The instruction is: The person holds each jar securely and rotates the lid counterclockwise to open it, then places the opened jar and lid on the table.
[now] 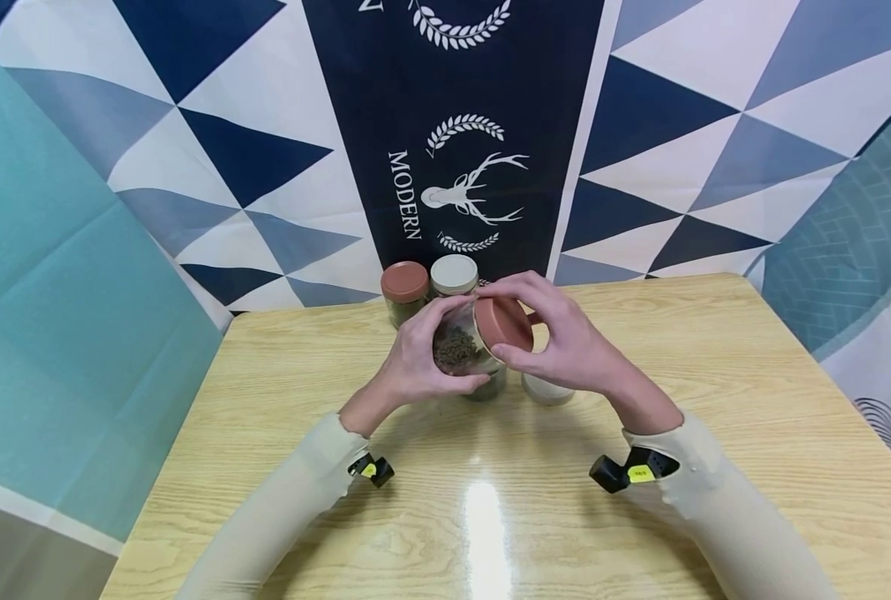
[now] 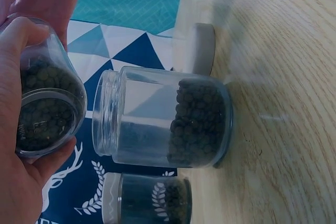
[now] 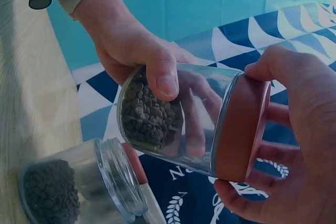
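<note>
My left hand (image 1: 412, 360) wraps round a clear glass jar (image 3: 202, 106) that is tilted above the table and part filled with dark, bean-like pieces. On the jar's mouth sits a reddish-brown lid (image 1: 508, 323), and my right hand (image 1: 561, 337) grips its rim between thumb and fingers. Beneath the held jar, an open glass jar (image 2: 152, 116) stands upright on the table, with similar dark pieces in its lower part. Whether the lid is screwed tight cannot be seen.
A white lid (image 1: 548, 390) lies on the wooden table (image 1: 385, 517), right of the open jar. Near the patterned back wall stand a jar with a reddish-brown lid (image 1: 404, 282) and a jar with a white lid (image 1: 454, 274).
</note>
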Demonstrator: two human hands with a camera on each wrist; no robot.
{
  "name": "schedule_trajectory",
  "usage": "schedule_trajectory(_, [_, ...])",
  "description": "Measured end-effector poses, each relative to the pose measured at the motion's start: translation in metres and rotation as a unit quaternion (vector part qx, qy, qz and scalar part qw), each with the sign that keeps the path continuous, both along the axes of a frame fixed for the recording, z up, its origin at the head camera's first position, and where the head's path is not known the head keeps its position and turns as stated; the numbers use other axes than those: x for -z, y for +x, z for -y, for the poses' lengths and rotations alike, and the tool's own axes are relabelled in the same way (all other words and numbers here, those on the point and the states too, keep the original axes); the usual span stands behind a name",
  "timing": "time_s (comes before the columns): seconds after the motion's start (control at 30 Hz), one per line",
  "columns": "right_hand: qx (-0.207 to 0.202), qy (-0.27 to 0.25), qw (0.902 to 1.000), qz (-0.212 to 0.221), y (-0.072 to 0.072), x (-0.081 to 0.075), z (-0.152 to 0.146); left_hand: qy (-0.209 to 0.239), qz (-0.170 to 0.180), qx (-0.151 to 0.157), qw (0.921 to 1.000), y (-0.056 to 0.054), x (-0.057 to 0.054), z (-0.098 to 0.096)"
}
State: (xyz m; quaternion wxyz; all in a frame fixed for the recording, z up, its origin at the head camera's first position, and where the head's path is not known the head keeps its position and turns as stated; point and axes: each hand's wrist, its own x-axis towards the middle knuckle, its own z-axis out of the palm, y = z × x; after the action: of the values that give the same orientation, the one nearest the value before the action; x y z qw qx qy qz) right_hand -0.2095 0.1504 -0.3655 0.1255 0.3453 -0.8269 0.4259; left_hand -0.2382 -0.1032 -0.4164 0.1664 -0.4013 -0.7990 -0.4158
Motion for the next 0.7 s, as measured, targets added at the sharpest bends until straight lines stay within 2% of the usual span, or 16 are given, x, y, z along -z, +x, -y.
schedule_trajectory(0.2, [-0.026,-0.002,0.999,-0.036,-0.0006,0.0036,-0.0023,0.002,-0.002,0.004,1.0,-0.0005,0.0008,0.0001])
schedule_trajectory(0.43, [-0.036,0.0,0.9987,-0.036,-0.0001,0.0034,-0.0034,0.004,-0.003,0.005,1.0,-0.0006,0.0023,-0.0009])
schedule_trajectory(0.57, [-0.023,0.004,0.9994,-0.025,0.0009,0.0018,-0.0048,0.005,-0.006,0.004,1.0,-0.0009,0.0021,-0.0018])
schedule_trajectory(0.7, [0.013,0.008,0.9997,0.017,0.0018,-0.0007,-0.005,0.006,-0.002,0.004,1.0,-0.0009,0.0018,-0.0019])
